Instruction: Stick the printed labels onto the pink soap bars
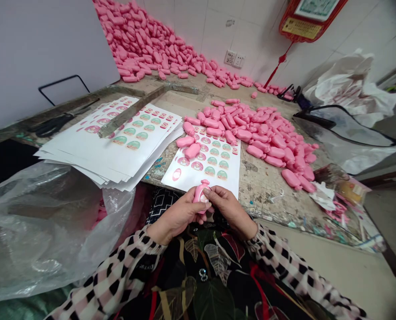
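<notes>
A small pink bottle-shaped piece is held upright between my two hands, just past the near edge of the table. My left hand is closed around its left side, with the thumb across the front. My right hand is closed at its right side, the thumb pressing on a pale oval sticker on its front. My fingers partly cover the sticker. Beyond my hands lies a sheet of pink and green stickers, with several pink pieces resting on it.
A pile of pink pieces spreads right of the sheet; a larger heap lies by the wall. At left, a wooden bar crosses stacked sticker sheets, near black scissors. A clear plastic bag hangs at near left.
</notes>
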`<state>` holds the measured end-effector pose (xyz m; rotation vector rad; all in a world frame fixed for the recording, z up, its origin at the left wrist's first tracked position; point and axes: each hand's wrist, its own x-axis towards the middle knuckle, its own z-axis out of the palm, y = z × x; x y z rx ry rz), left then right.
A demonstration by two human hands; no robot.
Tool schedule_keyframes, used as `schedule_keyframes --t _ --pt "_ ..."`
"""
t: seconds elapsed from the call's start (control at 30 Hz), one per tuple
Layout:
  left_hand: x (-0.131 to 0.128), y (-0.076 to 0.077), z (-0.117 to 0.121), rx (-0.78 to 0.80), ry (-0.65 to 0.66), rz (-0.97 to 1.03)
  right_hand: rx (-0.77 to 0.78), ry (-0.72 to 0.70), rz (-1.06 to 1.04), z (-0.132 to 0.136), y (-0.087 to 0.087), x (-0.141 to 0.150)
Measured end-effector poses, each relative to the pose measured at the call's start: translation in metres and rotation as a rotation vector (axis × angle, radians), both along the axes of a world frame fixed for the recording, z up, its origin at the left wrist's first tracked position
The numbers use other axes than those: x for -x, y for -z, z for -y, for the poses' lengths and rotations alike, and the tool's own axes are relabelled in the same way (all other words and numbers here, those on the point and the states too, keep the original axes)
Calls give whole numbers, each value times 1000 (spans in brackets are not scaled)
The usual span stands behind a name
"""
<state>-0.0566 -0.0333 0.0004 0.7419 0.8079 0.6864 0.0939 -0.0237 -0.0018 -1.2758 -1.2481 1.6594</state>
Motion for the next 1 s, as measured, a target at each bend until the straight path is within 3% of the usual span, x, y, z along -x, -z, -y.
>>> schedule_keyframes --t 1.0 --pt "0 0 1 7 -9 0 -6 -9 -20 1 2 -2"
